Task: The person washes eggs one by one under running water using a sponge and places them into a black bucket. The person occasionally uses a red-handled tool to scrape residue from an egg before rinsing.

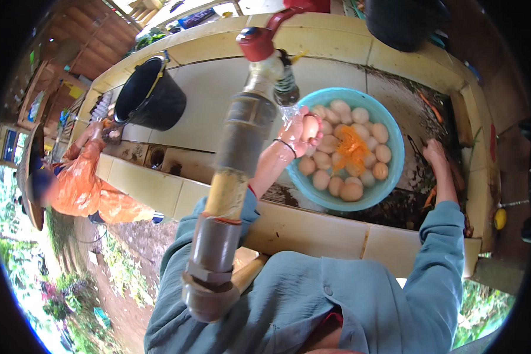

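Observation:
In the head view, my left hand [298, 130], palm up, holds a wet egg [310, 128] beneath running water from the tap spout [286, 93]. Below and beside it sits a light blue plastic basin [396, 177] full of brown eggs [351, 192]. An orange mesh scrubber [352, 146] rests on the eggs in the middle. My right hand [434, 151] is to the right of the basin, low over the dirty end of the tiled sink [212, 88]. Its fingers look curled, but whether they hold anything is hidden.
A metal pipe [234, 150] with a red valve handle [274, 26] rises between me and the sink. A black bucket [152, 97] leans in the sink's left part. Another person in an orange raincoat [82, 190] works beside an egg tray [101, 106]. A wooden block [462, 119] lies right.

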A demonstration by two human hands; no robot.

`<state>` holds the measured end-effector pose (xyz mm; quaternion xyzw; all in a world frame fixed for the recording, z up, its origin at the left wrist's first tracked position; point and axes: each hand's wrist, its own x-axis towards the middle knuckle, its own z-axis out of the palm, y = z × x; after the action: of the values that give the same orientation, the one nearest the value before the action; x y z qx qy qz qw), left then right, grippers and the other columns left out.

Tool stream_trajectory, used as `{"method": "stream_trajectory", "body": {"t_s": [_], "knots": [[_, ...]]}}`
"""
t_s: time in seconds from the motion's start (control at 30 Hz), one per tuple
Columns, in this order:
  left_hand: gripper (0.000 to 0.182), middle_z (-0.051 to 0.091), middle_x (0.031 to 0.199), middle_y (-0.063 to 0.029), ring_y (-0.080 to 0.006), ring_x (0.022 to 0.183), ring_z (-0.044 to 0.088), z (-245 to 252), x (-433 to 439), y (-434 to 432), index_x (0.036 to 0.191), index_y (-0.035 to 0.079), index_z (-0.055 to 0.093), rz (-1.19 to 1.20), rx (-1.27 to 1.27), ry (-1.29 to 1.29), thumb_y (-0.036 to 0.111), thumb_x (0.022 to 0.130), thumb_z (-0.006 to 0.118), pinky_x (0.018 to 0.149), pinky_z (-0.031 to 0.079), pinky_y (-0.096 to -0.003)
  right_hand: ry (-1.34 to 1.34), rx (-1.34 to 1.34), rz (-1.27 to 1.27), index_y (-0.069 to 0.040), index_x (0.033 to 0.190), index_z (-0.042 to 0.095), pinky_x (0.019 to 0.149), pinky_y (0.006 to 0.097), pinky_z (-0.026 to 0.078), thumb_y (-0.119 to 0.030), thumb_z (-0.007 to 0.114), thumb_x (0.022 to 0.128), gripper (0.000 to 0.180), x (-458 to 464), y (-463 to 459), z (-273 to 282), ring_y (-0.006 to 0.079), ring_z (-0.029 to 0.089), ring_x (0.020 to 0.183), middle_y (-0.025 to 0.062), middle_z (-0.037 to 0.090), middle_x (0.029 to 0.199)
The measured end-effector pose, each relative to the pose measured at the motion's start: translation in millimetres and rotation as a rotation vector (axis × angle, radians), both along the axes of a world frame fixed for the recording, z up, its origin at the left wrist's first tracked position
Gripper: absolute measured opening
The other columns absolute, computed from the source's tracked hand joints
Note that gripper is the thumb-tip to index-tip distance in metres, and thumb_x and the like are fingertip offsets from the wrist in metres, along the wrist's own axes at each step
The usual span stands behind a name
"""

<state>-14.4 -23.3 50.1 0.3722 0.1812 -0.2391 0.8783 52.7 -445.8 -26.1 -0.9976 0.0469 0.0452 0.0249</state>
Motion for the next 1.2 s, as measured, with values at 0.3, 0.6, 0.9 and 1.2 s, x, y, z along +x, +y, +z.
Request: {"method": "stream_trajectory", "body": {"t_s": [0.3, 0.6, 0.9, 1.2], "knots": [[0.013, 0.051, 0.066, -0.0045, -0.0174, 0.056, 0.052, -28.6, 8.2, -25.1, 0.079, 0.008, 0.049, 0.219, 0.109, -0.48, 0.02, 0.074, 0.053, 0.043, 0.041, -0.0264, -0.343, 0.627, 0.621, -0.002, 0.105, 0.053, 0.074, 0.0383, 0.044, -0.021, 0.053, 0.082, 0.029, -20.5, 155.4, 83.4, 0.0322, 0.054, 0.089, 0.0184, 0.053, 0.102], [0.033, 0.049, 0.065, -0.0034, -0.0156, 0.052, 0.052, 1.6, -3.9, 19.5, 0.089, 0.008, 0.046, 0.449, 0.311, -0.446, 0.005, 0.061, 0.064, 0.045, 0.046, -0.0279, 0.537, 1.112, 0.578, -0.004, 0.111, 0.05, 0.084, 0.0319, 0.041, -0.015, 0.055, 0.077, 0.036, -45.2, 239.7, 54.6, 0.0243, 0.051, 0.096, 0.0116, 0.052, 0.106], [0.032, 0.06, 0.078, -0.0077, -0.0167, 0.059, 0.06, 59.1, -28.2, 200.1, 0.084, 0.005, 0.055, 0.403, 0.933, -0.709, 0.01, 0.057, 0.07, 0.047, 0.05, -0.0289, 0.444, 1.56, 0.286, -0.004, 0.112, 0.049, 0.081, 0.0292, 0.042, -0.013, 0.052, 0.079, 0.034, -76.4, 305.8, 80.9, 0.0199, 0.052, 0.092, 0.0079, 0.053, 0.102], [0.043, 0.056, 0.078, -0.0131, -0.0162, 0.062, 0.059, 119.3, -35.3, 399.0, 0.092, -0.005, 0.05, 0.416, 0.813, -0.835, 0.009, 0.057, 0.07, 0.05, 0.049, -0.0261, 0.227, 1.467, 0.225, -0.004, 0.114, 0.046, 0.081, 0.0286, 0.041, -0.01, 0.055, 0.077, 0.038, -77.7, 379.7, 95.3, 0.0191, 0.049, 0.094, 0.0071, 0.05, 0.103]]}}
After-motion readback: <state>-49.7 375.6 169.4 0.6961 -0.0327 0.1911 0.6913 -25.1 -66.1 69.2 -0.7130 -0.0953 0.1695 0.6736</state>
